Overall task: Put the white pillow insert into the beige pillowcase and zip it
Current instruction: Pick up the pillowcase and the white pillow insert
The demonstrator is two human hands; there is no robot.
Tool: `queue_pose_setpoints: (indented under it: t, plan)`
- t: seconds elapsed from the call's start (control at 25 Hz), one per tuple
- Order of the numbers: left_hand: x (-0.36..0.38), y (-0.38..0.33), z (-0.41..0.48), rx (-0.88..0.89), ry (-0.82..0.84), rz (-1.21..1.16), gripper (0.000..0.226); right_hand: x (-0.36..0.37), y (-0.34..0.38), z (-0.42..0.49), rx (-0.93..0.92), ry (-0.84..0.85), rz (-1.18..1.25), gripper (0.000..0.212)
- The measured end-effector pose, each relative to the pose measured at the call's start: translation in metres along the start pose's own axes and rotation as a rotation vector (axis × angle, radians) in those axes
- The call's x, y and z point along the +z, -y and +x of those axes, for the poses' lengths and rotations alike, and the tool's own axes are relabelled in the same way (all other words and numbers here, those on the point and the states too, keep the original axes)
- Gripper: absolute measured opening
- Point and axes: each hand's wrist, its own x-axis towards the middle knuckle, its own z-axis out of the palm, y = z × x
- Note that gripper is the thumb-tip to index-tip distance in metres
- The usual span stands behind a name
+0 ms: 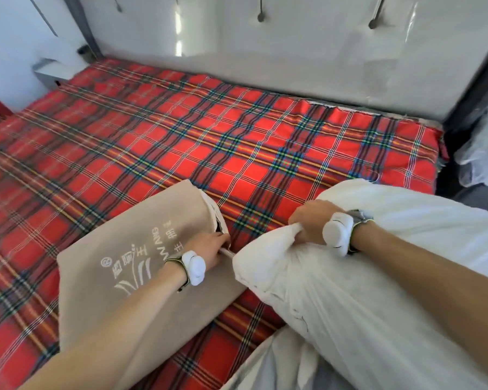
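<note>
**Insert at the case's mouth, not yet inside**

Head view: your left hand (209, 247) rests on the beige pillowcase (141, 249) at its open edge, fingers curled around the lip; how firmly it pinches the fabric you cannot tell from here. Your right hand (312, 220) is closed in a fist around a bunched corner of the white pillow insert (378, 263), which points toward that opening from just beside it. The pillowcase lies flat on the red plaid bedsheet (209, 142), logo up, and the insert sprawls from the bed's near right edge toward you.

By the look of it the task is at its start: no part of the insert appears to be inside yet. Feeding it in, working it to the corners and zipping all remain.

Count: one pillowcase, one insert, two hands, and a white wrist device (337, 230) on each arm.
</note>
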Motion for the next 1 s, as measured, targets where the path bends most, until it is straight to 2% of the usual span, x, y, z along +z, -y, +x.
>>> queue_pose_setpoints:
  t: [0.12, 0.24, 0.36, 0.48, 0.56, 0.6, 0.68, 0.72, 0.76, 0.8, 0.88, 0.92, 1.0]
  plan:
    - [-0.025, 0.0, -0.002, 0.041, -0.211, -0.165, 0.024, -0.033, -0.029, -0.024, 0.101, -0.269, 0.082, 0.025]
    - [-0.098, -0.013, 0.01, 0.302, -0.416, -0.19, 0.024, -0.07, -0.066, -0.051, 0.201, -0.484, 0.185, 0.016]
    - [-0.156, -0.05, 0.019, 0.613, -0.362, -0.061, 0.015, -0.085, -0.095, -0.074, 0.253, -0.568, 0.278, 0.013]
    - [-0.146, -0.088, 0.016, 0.719, -0.146, -0.125, 0.02, -0.077, -0.116, -0.088, 0.287, -0.586, 0.338, 0.011]
    - [-0.135, -0.084, 0.018, 0.635, -0.146, -0.286, 0.025, -0.068, -0.126, -0.09, 0.295, -0.586, 0.369, 0.011]
    - [-0.139, -0.075, 0.022, 0.443, -0.24, -0.437, 0.027, -0.062, -0.128, -0.088, 0.292, -0.576, 0.376, 0.01]
    - [-0.17, -0.046, 0.043, -0.129, -0.408, -0.917, 0.037, -0.052, -0.13, -0.08, 0.288, -0.556, 0.39, 0.016]
    - [-0.188, -0.031, 0.056, -0.334, -0.478, -1.108, 0.04, -0.047, -0.127, -0.073, 0.287, -0.553, 0.403, 0.022]
    - [-0.211, -0.019, 0.068, -0.434, -0.556, -1.174, 0.039, -0.043, -0.125, -0.067, 0.276, -0.563, 0.43, 0.026]
    - [-0.233, -0.014, 0.077, -0.442, -0.605, -1.171, 0.036, -0.038, -0.123, -0.06, 0.246, -0.585, 0.46, 0.024]
    - [-0.284, -0.017, 0.091, -0.391, -0.718, -1.089, 0.029, -0.028, -0.122, -0.048, 0.161, -0.617, 0.493, 0.004]
    - [-0.31, -0.022, 0.095, -0.311, -0.787, -1.054, 0.027, -0.026, -0.122, -0.044, 0.129, -0.633, 0.493, 0.004]
    - [-0.353, -0.03, 0.099, 0.005, -0.966, -0.835, 0.021, -0.025, -0.125, -0.041, 0.167, -0.633, 0.522, 0.003]
